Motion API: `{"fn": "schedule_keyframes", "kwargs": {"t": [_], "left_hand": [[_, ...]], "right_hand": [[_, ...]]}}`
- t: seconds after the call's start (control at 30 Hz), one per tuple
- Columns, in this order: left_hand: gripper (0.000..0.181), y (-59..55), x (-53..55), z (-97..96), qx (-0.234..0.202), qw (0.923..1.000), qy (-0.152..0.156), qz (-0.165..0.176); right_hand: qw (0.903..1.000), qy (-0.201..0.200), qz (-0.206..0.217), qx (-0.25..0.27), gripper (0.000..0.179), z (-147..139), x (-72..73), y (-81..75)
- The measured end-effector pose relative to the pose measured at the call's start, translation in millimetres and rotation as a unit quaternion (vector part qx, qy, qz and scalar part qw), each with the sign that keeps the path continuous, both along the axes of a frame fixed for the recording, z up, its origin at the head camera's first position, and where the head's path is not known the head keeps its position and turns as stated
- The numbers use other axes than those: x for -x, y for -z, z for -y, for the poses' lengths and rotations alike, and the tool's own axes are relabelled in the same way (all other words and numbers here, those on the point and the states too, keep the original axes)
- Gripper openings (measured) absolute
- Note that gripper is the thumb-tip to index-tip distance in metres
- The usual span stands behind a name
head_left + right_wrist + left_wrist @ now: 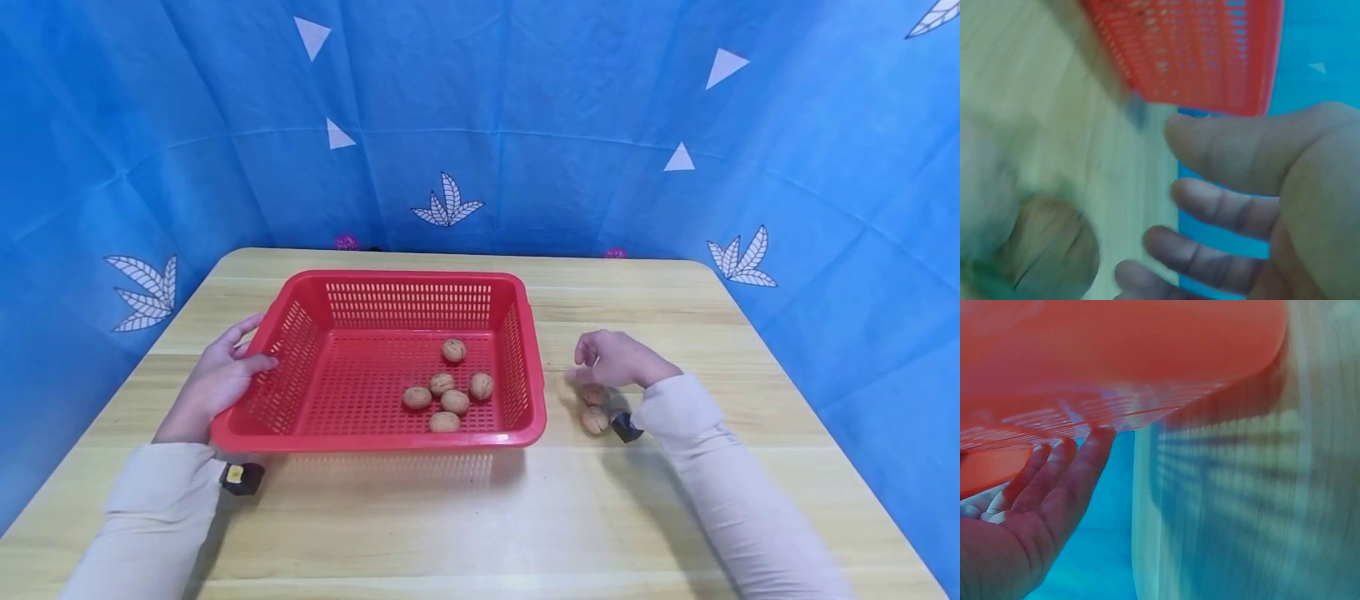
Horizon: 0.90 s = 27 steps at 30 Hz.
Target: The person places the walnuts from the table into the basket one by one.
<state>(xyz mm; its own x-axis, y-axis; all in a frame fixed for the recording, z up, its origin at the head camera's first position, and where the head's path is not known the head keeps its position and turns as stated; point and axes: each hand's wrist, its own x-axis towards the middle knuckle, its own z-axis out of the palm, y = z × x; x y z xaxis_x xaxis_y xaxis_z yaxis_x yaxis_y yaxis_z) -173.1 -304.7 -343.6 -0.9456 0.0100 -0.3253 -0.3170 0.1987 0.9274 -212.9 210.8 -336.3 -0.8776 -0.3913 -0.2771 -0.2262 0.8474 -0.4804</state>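
A red plastic basket [378,443] with slotted walls is raised at its near side above the table, its shadow beneath it. My left hand [217,379] grips its left end, thumb over the rim against the inner wall. In the left wrist view the fingers [1088,465] reach under the basket's underside. Several walnuts [454,402] lie in the basket's right half. To the right of the basket, my right hand [618,358] hovers over loose walnuts [595,421] on the table. Its fingers [1216,206] are apart with nothing between them; the walnuts [1054,250] look blurred beside them.
The light wooden table [480,533] extends under both arms. A blue patterned curtain [525,100] hangs behind and along both sides. Small black devices sit at the left wrist [242,478] and the right wrist [626,427].
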Motion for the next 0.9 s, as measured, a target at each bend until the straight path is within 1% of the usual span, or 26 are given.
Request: {"fn": "schedule_keyframes", "kwargs": {"t": [0.07,0.13,0.27,0.37,0.57,0.8,0.9], "left_hand": [[0.081,-0.4,-0.3,-0.4,0.0,1.0,0.0,-0.002],[0.08,-0.6,0.0,-0.8,0.001,1.0,0.001,-0.004],[0.079,-0.4,1.1,-2.4,-0.001,1.0,0.002,-0.008],[0.079,0.6,1.5,-3.3,-0.001,1.0,0.001,-0.008],[0.081,2.4,1.2,-4.0,-0.003,1.0,-0.002,-0.002],[0.08,1.8,0.7,-5.1,0.004,0.9999,-0.001,-0.012],[0.081,1.8,0.5,-5.4,0.002,0.9999,-0.001,-0.013]], "right_hand": [[0.9996,-0.001,0.023,-0.015,0.024,-3.9,-0.5,2.6],[0.9988,0.001,0.046,-0.017,0.025,-6.9,-1.6,5.2],[0.9978,0.006,0.064,-0.017,0.022,-11.6,-3.4,10.6],[0.9978,0.002,0.065,-0.012,0.019,-13.9,-4.1,13.3],[0.9986,-0.016,0.051,-0.005,0.018,-16.0,-4.7,15.9],[0.9982,0.01,0.058,0.011,0.017,-16.7,-3.0,14.6],[0.9985,0.013,0.05,0.019,0.019,-16.3,-1.5,12.3]]}}
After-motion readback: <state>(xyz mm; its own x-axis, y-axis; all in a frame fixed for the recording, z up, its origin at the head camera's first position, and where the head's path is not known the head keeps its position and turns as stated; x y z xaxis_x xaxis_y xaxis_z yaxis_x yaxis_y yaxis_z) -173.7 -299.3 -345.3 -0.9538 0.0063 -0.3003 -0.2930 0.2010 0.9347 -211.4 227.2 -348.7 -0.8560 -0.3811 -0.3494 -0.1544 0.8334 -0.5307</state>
